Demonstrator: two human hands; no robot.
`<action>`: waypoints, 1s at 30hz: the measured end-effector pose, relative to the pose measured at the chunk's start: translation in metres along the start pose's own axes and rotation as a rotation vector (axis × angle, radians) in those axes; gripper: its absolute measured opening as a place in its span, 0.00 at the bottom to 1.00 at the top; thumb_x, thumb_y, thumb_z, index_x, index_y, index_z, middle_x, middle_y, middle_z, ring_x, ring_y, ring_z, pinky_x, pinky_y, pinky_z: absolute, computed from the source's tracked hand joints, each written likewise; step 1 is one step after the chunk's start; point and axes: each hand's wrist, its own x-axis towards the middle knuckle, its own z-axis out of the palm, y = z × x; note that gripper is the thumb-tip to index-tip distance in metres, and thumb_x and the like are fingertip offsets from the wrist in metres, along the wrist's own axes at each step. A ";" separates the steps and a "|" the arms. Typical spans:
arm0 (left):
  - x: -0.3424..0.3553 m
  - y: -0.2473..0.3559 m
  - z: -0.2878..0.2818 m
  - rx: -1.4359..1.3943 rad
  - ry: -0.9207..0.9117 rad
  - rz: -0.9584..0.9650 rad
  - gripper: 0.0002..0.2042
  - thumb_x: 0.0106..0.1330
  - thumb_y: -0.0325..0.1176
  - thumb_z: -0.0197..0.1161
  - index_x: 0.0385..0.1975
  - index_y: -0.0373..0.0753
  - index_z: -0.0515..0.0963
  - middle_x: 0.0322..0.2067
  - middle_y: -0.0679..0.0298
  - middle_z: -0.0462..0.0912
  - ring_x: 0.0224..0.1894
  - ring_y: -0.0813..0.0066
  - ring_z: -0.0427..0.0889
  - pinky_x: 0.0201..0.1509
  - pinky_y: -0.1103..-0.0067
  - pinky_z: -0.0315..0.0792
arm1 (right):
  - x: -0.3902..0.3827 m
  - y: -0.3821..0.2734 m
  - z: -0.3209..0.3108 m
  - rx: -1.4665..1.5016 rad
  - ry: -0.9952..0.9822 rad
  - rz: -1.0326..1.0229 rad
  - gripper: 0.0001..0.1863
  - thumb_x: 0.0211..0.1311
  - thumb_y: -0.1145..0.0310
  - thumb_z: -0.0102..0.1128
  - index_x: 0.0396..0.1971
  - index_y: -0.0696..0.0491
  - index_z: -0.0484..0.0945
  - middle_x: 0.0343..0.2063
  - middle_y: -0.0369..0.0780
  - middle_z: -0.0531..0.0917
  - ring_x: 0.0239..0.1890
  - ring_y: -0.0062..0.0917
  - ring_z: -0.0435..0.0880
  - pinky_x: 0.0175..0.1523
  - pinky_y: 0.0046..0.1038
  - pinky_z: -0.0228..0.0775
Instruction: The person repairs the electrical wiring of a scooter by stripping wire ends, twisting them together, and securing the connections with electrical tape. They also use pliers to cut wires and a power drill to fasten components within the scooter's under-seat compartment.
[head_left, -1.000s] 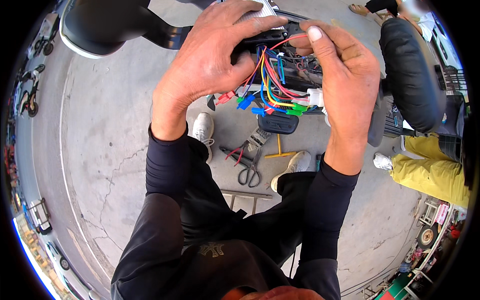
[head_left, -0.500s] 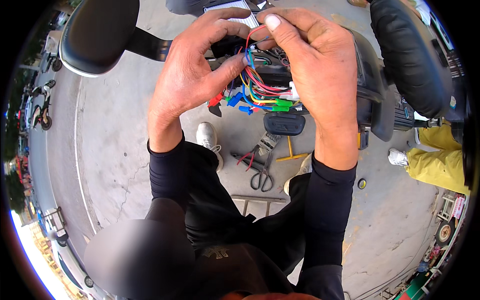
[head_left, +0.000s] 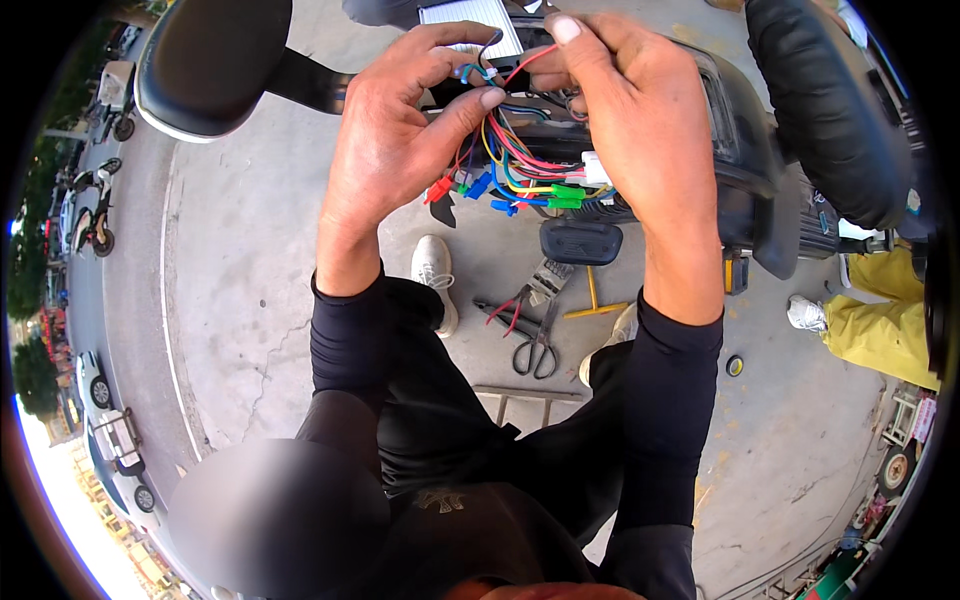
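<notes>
Pinching a red wire (head_left: 530,63) in closed fingers, the right hand (head_left: 650,110) sits beside the left hand (head_left: 395,135), whose fingers curve, thumb apart, around blue wires (head_left: 472,73); whether they grip, I cannot tell. The wires rise above a cracked concrete floor (head_left: 250,290) where scissors (head_left: 542,337) and a yellow T-shaped tool (head_left: 595,310) lie. A scooter (head_left: 97,215) stands far left.

A thin red wire (head_left: 530,61) slants up from a multicoloured wire bundle (head_left: 512,150), its upper end pinched in the right hand (head_left: 648,125). A blue-green wire (head_left: 468,72) curls beside the left hand (head_left: 385,145). The bundle sags in loose curves below both hands, with red connectors (head_left: 437,189) and blue connectors (head_left: 479,185) leftward, green connectors (head_left: 567,197) and a white connector (head_left: 595,168) rightward.
</notes>
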 end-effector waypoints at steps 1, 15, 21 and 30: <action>-0.002 -0.002 0.001 -0.041 0.007 -0.028 0.08 0.58 0.27 0.71 0.34 0.32 0.83 0.47 0.61 0.86 0.43 0.68 0.85 0.45 0.76 0.77 | -0.001 0.005 -0.004 -0.048 0.027 -0.046 0.14 0.70 0.65 0.58 0.41 0.62 0.84 0.31 0.41 0.88 0.35 0.22 0.86 0.40 0.23 0.75; -0.011 -0.015 0.005 -0.246 0.019 -0.174 0.05 0.65 0.26 0.68 0.36 0.31 0.83 0.48 0.62 0.83 0.47 0.77 0.81 0.51 0.81 0.77 | -0.015 0.008 0.015 -0.903 -0.133 -0.158 0.11 0.56 0.68 0.64 0.39 0.55 0.84 0.31 0.45 0.85 0.38 0.44 0.84 0.44 0.43 0.74; -0.012 -0.013 0.002 -0.301 0.024 -0.151 0.06 0.62 0.27 0.71 0.36 0.32 0.85 0.46 0.64 0.85 0.45 0.79 0.82 0.50 0.81 0.77 | -0.012 0.011 0.012 -0.759 0.139 -0.607 0.08 0.59 0.73 0.65 0.39 0.53 0.80 0.33 0.43 0.83 0.38 0.43 0.82 0.41 0.38 0.72; -0.019 -0.013 0.003 -0.382 0.009 -0.184 0.07 0.65 0.30 0.69 0.37 0.32 0.85 0.50 0.65 0.83 0.46 0.80 0.81 0.52 0.81 0.76 | -0.039 -0.031 0.001 -0.744 -0.006 -0.347 0.07 0.60 0.72 0.65 0.38 0.56 0.81 0.28 0.46 0.83 0.30 0.42 0.82 0.35 0.36 0.71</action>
